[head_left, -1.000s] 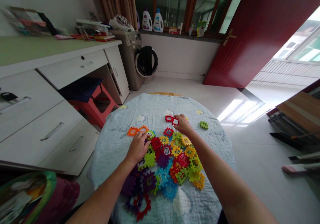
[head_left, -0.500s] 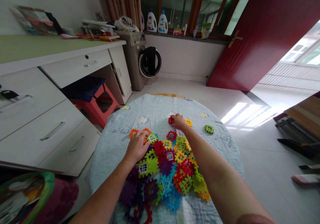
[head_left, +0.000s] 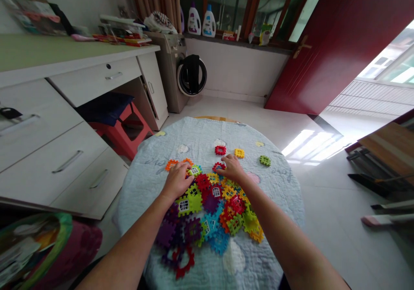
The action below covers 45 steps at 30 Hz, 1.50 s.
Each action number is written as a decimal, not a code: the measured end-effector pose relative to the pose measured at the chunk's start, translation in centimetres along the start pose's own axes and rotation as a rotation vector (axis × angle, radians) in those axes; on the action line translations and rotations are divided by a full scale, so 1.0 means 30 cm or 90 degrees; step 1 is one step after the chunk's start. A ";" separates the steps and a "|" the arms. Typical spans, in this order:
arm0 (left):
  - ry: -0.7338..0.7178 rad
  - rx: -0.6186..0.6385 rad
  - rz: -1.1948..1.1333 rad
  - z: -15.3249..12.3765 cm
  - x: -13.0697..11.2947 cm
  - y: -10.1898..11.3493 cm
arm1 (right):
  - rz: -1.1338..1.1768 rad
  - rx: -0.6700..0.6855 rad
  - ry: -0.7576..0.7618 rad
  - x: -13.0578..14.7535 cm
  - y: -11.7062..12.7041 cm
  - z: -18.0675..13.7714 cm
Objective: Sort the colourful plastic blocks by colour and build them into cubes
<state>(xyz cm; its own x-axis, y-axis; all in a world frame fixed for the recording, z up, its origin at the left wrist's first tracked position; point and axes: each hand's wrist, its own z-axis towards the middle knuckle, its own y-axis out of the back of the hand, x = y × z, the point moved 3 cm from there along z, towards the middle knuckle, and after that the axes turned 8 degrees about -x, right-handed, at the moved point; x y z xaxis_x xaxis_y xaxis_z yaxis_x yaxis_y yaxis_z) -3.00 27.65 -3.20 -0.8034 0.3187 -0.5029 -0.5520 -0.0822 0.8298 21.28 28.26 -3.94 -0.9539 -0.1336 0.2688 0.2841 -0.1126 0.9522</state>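
Observation:
My left hand (head_left: 176,180) rests at the left edge of a heap of plastic interlocking blocks, thumb apart from its fingers. Beside its fingertips lie an orange block (head_left: 171,164) and a green block with a white window (head_left: 194,170). My right hand (head_left: 233,168) is at the heap's back edge, thumb and fingers parted at the right side of a red block (head_left: 218,166). Further back, a red frame block (head_left: 220,150), a yellow block (head_left: 239,153) and a green block (head_left: 265,160) stand apart in a row.
A pale blue cloth (head_left: 145,160) covers the round table. To the left are white drawers (head_left: 74,165), a red stool (head_left: 136,130) and a filled bin (head_left: 77,247). A washing machine (head_left: 171,74) with its door open stands behind, and a red door (head_left: 323,44) at right.
My right hand has let go of the red frame block at the back and come nearer, to another red block at the heap's edge. My left hand stays in place. The view has tilted slightly.

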 end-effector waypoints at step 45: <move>-0.052 0.081 -0.013 -0.024 -0.075 0.006 | -0.041 -0.020 -0.123 -0.064 0.011 0.082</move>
<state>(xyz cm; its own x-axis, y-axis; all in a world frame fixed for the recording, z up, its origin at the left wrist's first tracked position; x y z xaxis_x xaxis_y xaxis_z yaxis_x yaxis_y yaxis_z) -1.46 26.25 -2.10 -0.7688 0.3950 -0.5030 -0.5309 0.0444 0.8463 22.98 30.89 -3.78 -0.9701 0.0664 0.2335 0.2221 -0.1461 0.9640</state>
